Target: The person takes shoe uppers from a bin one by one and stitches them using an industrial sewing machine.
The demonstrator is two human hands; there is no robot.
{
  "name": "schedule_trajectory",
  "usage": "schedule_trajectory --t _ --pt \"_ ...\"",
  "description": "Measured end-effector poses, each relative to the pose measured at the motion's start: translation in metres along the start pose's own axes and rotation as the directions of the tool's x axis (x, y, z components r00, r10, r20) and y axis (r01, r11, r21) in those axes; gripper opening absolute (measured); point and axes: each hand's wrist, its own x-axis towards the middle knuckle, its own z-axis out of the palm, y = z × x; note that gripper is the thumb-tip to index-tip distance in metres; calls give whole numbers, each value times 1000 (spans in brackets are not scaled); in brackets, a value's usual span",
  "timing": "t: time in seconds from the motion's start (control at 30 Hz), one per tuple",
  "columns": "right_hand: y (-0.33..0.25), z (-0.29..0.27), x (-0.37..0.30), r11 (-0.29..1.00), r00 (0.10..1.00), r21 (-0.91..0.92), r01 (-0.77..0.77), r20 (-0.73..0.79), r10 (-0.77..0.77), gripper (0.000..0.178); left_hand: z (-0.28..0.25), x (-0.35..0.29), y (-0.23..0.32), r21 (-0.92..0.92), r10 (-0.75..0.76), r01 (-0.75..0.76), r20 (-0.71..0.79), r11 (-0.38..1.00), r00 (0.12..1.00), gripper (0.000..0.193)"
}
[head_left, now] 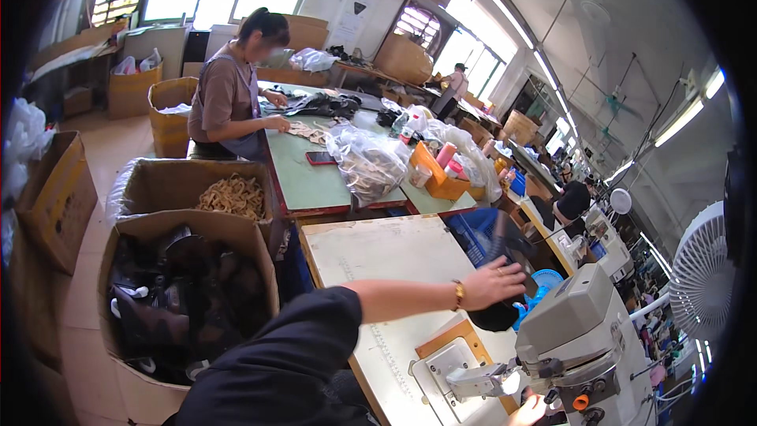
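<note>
My left hand [494, 285] reaches across to the right, back upward, with a bracelet at the wrist. Its fingers are stretched out and look open. Dark material [506, 241] shows beyond the fingers, and a black rounded shape [498, 316] lies below the palm; their kind is unclear. My right hand [528, 411] shows only in part at the lower edge, beside the sewing machine [576, 315]; its fingers are mostly hidden. The machine's narrow arm [475, 380] reaches over a metal plate [448, 363] set in the white worktable [378, 248].
Left of the table stand a carton [268, 288] of dark pieces and one of tan strips [233, 196]. A blue basket [471, 235] sits behind the table. A co-worker [229, 95] handles pieces at a green table [311, 185]. A white fan [702, 272] is at right.
</note>
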Motion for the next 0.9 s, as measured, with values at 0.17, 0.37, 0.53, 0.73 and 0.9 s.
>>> schedule_trajectory --t 0.17,0.37,0.53,0.73,0.9 --pt "-11 29 21 937 948 -198 287 -80 -307 16 58 13 51 -114 152 -151 -1 982 988 36" --pt "-17 72 81 705 746 -461 539 -129 -654 16 48 -12 82 -273 119 -140 -90 952 989 32" --pt "-29 115 126 447 523 -653 612 -89 -848 17 14 -34 101 -272 131 -121 17 955 991 42" --pt "-30 109 188 26 285 -908 419 104 -953 17 -8 -48 109 -177 117 -160 -230 971 966 34" --pt "-11 66 210 -370 262 -911 183 408 -875 18 -10 -49 115 -237 90 -146 -233 960 968 29"
